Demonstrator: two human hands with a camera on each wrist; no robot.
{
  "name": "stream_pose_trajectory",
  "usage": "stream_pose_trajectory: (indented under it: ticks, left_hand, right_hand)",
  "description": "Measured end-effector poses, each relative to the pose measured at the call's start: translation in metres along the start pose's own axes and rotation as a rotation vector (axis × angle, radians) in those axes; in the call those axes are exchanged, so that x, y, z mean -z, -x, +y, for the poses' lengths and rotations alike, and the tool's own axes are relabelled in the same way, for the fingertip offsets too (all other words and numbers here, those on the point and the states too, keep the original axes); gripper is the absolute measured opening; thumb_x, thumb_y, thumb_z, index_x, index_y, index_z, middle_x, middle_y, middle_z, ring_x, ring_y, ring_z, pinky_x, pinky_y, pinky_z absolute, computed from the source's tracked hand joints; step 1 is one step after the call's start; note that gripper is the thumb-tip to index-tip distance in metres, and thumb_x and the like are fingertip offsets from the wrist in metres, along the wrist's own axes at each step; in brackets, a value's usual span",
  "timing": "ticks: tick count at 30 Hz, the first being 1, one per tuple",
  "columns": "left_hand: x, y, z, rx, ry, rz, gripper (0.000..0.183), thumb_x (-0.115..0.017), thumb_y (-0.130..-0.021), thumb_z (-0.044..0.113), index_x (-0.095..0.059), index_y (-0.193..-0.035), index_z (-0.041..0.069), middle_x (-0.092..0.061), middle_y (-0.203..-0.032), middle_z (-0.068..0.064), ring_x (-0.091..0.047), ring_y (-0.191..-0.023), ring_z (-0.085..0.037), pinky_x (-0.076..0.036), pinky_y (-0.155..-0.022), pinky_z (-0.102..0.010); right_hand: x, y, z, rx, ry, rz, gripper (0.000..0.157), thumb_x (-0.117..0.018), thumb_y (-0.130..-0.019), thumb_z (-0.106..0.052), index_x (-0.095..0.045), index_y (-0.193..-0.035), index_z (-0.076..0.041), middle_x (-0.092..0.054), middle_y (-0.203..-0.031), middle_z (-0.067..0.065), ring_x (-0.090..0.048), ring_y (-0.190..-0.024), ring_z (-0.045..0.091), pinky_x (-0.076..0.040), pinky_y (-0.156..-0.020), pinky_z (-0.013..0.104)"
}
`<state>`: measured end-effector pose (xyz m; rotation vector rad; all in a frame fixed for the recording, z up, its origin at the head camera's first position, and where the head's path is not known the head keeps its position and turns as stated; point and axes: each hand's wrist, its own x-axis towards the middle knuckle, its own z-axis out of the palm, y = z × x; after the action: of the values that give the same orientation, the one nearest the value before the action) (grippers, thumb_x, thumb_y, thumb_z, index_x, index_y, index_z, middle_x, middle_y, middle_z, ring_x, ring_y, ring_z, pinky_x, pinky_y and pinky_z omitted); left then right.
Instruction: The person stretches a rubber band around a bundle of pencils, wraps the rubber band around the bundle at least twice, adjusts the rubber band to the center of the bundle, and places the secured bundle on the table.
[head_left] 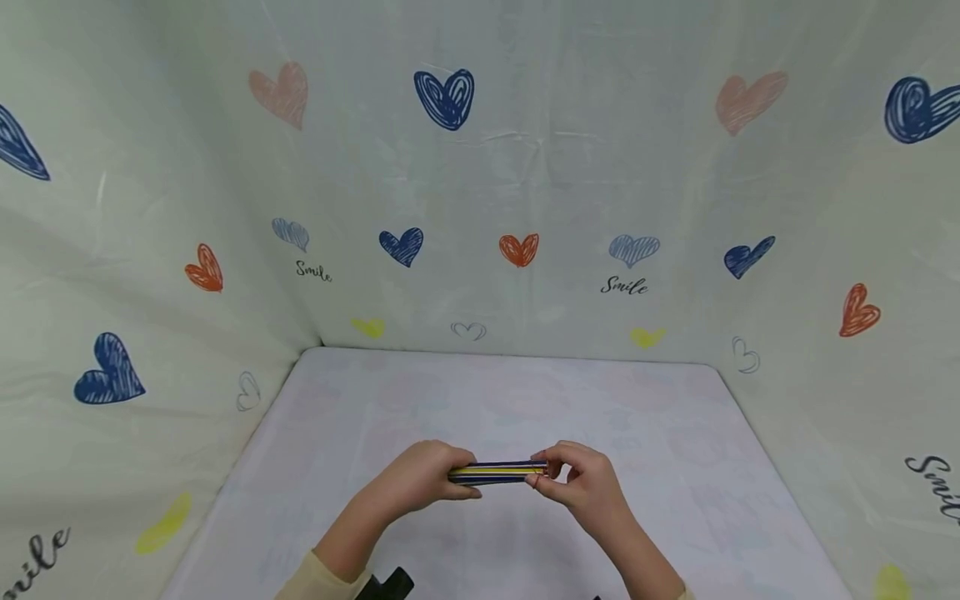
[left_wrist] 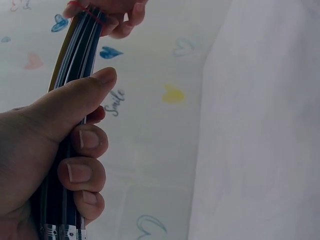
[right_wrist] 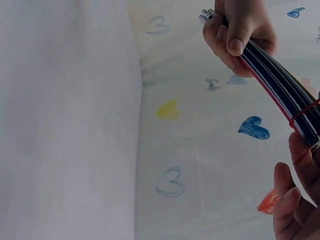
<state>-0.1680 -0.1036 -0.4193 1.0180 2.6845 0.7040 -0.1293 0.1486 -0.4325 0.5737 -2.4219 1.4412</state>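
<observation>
A bundle of dark striped pencils (head_left: 498, 473), one of them yellow, is held level above the table. My left hand (head_left: 427, 473) grips it round one end, thumb on one side and fingers curled on the other. Silver ferrules (left_wrist: 65, 232) stick out past that hand in the left wrist view. Near the other end a thin red rubber band (right_wrist: 304, 114) goes round the pencils. There my right hand (head_left: 588, 483) pinches at the band with thumb and fingers, and a red strand crosses one fingertip (right_wrist: 300, 145). The pencils' far tips are partly hidden by these fingers.
Beneath the hands lies a white-covered table (head_left: 360, 400). A pale curtain (head_left: 570, 183) printed with hearts and "Smile" words hangs behind it and on both sides. A small black object (head_left: 393, 583) shows by the left sleeve (head_left: 322, 577) at the bottom edge.
</observation>
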Motion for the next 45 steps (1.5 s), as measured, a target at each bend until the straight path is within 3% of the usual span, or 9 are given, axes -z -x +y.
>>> stream_pose_trajectory:
  ticks: [4,9,16,23,31,38,45]
  left_hand:
    - [0.001,0.000,0.002,-0.013,-0.014,0.000,0.019,-0.081,-0.081,0.030,-0.065,-0.078,0.019,-0.053,-0.063,0.018,-0.046,-0.056,-0.001,-0.041,-0.055,-0.022]
    - [0.001,0.001,0.002,-0.022,-0.008,0.004,0.019,-0.081,-0.080,0.030,-0.065,-0.078,0.020,-0.052,-0.064,0.019,-0.045,-0.056,0.000,-0.041,-0.055,-0.021]
    - [0.001,0.002,0.001,-0.010,0.099,0.037,0.018,-0.082,-0.080,0.025,-0.066,-0.078,0.018,-0.055,-0.064,0.018,-0.047,-0.057,0.000,-0.043,-0.055,-0.021]
    - [0.005,0.002,0.003,-0.009,0.098,0.053,0.020,-0.082,-0.080,0.024,-0.064,-0.076,0.018,-0.053,-0.063,0.017,-0.046,-0.056,-0.001,-0.042,-0.054,-0.022]
    - [0.011,0.002,0.006,-0.018,0.072,0.050,0.020,-0.081,-0.081,0.025,-0.063,-0.076,0.019,-0.053,-0.064,0.018,-0.046,-0.056,-0.001,-0.042,-0.054,-0.022]
    - [0.011,0.002,0.010,-0.009,0.102,-0.008,0.016,-0.081,-0.081,0.025,-0.067,-0.080,0.018,-0.058,-0.068,0.018,-0.049,-0.058,0.000,-0.044,-0.056,-0.021]
    - [0.010,0.003,0.011,-0.010,0.090,-0.020,0.017,-0.080,-0.082,0.026,-0.066,-0.079,0.018,-0.056,-0.066,0.018,-0.047,-0.057,0.000,-0.043,-0.056,-0.021]
  right_hand:
    - [0.001,-0.002,0.000,-0.077,-0.052,-0.052,0.015,-0.084,-0.075,-0.010,-0.072,-0.081,-0.016,-0.062,-0.074,-0.011,-0.053,-0.066,0.012,-0.044,-0.052,0.024]
    - [0.004,0.000,0.000,-0.148,-0.164,-0.103,0.015,-0.083,-0.078,-0.015,-0.070,-0.086,-0.015,-0.065,-0.082,-0.003,-0.053,-0.068,0.015,-0.047,-0.057,0.026]
    - [0.004,0.003,0.002,-0.087,-0.414,-0.108,0.025,-0.079,-0.079,-0.001,-0.068,-0.102,-0.001,-0.064,-0.094,0.009,-0.058,-0.079,0.017,-0.051,-0.072,0.028]
    - [0.005,0.006,0.002,-0.121,-0.554,-0.106,0.032,-0.076,-0.081,0.002,-0.065,-0.111,0.006,-0.061,-0.104,0.012,-0.059,-0.088,0.019,-0.052,-0.076,0.025]
    - [0.006,0.005,0.004,0.029,-0.592,-0.122,0.030,-0.070,-0.084,0.008,-0.064,-0.114,0.008,-0.060,-0.107,0.016,-0.060,-0.094,0.019,-0.052,-0.079,0.028]
    - [0.012,0.001,0.010,0.120,-0.627,-0.198,0.028,-0.069,-0.080,0.016,-0.063,-0.105,0.006,-0.040,-0.112,0.022,-0.056,-0.096,0.014,-0.051,-0.085,0.028]
    - [0.016,-0.002,0.006,0.298,-0.541,-0.181,0.042,-0.069,-0.074,0.025,-0.060,-0.109,0.003,-0.052,-0.102,0.020,-0.054,-0.092,0.021,-0.052,-0.079,0.030]
